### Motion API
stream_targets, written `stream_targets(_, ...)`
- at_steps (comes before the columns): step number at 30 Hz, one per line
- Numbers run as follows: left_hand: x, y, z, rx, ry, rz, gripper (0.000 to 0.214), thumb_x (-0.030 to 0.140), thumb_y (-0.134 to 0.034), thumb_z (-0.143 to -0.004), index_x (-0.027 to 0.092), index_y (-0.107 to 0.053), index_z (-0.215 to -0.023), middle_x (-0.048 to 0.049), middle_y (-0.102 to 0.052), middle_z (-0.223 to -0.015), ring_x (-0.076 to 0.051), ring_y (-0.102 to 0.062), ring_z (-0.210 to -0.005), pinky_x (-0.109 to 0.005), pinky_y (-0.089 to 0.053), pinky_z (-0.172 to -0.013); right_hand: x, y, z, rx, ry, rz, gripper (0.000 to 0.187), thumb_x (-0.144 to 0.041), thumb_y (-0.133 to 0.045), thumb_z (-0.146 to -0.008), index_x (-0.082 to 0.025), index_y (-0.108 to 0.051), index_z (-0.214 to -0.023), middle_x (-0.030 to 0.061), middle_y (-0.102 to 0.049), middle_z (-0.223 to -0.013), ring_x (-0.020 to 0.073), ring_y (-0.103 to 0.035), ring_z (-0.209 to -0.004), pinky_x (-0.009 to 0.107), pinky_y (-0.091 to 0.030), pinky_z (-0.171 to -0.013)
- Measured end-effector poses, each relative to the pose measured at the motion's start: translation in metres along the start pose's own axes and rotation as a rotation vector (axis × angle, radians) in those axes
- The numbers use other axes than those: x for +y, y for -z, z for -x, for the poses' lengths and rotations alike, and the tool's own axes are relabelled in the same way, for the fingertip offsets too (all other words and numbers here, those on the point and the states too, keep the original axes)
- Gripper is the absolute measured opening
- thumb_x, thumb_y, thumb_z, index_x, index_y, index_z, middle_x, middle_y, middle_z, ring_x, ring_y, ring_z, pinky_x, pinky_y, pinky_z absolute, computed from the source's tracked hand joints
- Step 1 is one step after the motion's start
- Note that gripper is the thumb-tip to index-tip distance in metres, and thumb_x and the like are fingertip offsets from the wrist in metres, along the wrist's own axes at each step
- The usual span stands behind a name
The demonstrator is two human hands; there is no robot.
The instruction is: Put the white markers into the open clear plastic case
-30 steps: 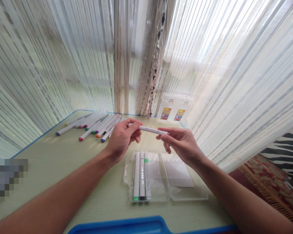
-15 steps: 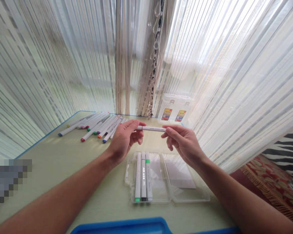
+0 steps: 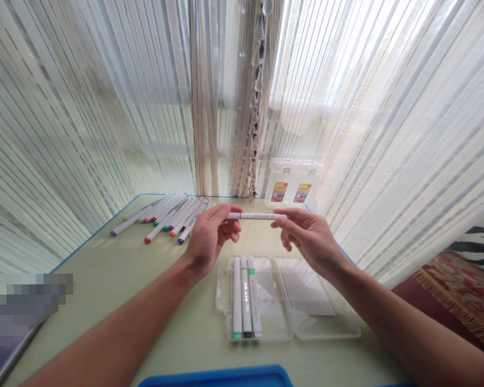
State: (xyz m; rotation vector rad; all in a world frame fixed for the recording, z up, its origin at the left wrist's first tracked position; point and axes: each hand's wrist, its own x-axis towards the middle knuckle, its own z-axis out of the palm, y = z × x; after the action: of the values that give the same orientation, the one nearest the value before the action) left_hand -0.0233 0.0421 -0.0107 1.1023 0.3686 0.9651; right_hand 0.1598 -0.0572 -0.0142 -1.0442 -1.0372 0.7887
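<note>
Between my two hands a white marker [image 3: 258, 216] is held level above the table. My left hand [image 3: 213, 232] pinches its left end, and the fingers hide that tip. At the other end, my right hand [image 3: 306, 234] grips the barrel between thumb and fingers. Below the hands lies an open clear plastic case [image 3: 272, 328]. Three markers stand side by side in its left half: one with a green end [image 3: 237, 301], one with a black end [image 3: 247, 301], and one with a green band [image 3: 255, 301].
A loose pile of white markers with coloured ends [image 3: 165, 217] lies at the back left. Against the string curtain [image 3: 145, 107] stands another clear case [image 3: 294, 185] with two labels. A blue plastic edge [image 3: 221, 376] shows at the front, and a patterned fringed cloth [image 3: 463, 290] at the right.
The view has shifted slightly, so everything sits a little lower and further right. My right fingers are somewhat further apart from my left ones along the marker.
</note>
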Motion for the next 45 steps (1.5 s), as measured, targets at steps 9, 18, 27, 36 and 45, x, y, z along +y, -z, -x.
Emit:
stream_targets(9, 0.0008, 0.001, 0.0, 0.003, -0.013, -0.003, 0.026, 0.033, -0.057, -0.087, 0.01, -0.068, -0.089, -0.0038, -0.062, -0.063, -0.012, -0.054, -0.05, -0.024, -0.042, -0.05, 0.0006, -0.0008, -0.0023, -0.008, 0.002, -0.011, 0.028, -0.031, -0.08, -0.077, -0.014, -0.074, -0.098, 0.0054, -0.072, -0.077, 0.0073, -0.054, -0.042, 0.022, -0.044, -0.039)
stream_targets(18, 0.0035, 0.0065, 0.0017, -0.06, -0.096, -0.156, 0.018, 0.023, -0.06, -0.086, 0.012, -0.066, -0.098, -0.0015, -0.063, -0.068, -0.01, -0.054, -0.053, -0.023, -0.042, -0.053, 0.0002, -0.0015, -0.0025, -0.012, -0.028, -0.036, 0.031, -0.035, -0.079, -0.077, -0.013, -0.072, -0.098, 0.0058, -0.072, -0.077, 0.0077, -0.054, -0.041, 0.022, -0.042, -0.039)
stream_targets(27, 0.0035, 0.0067, 0.0045, -0.085, -0.187, -0.243, 0.025, 0.028, -0.057, -0.09, 0.012, -0.064, -0.107, -0.004, -0.066, -0.074, -0.012, -0.056, -0.057, -0.025, -0.044, -0.055, 0.0027, 0.0001, -0.0051, -0.012, -0.051, -0.074, 0.031, -0.037, -0.078, -0.078, -0.013, -0.073, -0.096, 0.0065, -0.072, -0.078, 0.0066, -0.054, -0.041, 0.021, -0.042, -0.04)
stream_targets(36, 0.005, 0.0054, 0.007, -0.071, -0.229, -0.256, 0.03, 0.028, -0.055, -0.091, 0.009, -0.066, -0.111, -0.007, -0.069, -0.077, -0.013, -0.057, -0.057, -0.027, -0.043, -0.055, 0.0013, 0.0004, -0.0062, 0.0, -0.083, -0.109, 0.031, -0.038, -0.078, -0.079, -0.013, -0.073, -0.095, 0.008, -0.073, -0.081, 0.0059, -0.053, -0.041, 0.02, -0.04, -0.039)
stream_targets(45, 0.0026, 0.0086, 0.0072, -0.077, -0.261, -0.258, 0.03, 0.028, -0.055, -0.092, 0.011, -0.068, -0.113, -0.0082, -0.07, -0.08, -0.013, -0.058, -0.058, -0.028, -0.043, -0.057, 0.0039, 0.0024, -0.0056, -0.012, -0.08, -0.107, 0.03, -0.038, -0.077, -0.08, -0.014, -0.074, -0.097, 0.0082, -0.073, -0.084, 0.005, -0.053, -0.042, 0.02, -0.039, -0.04)
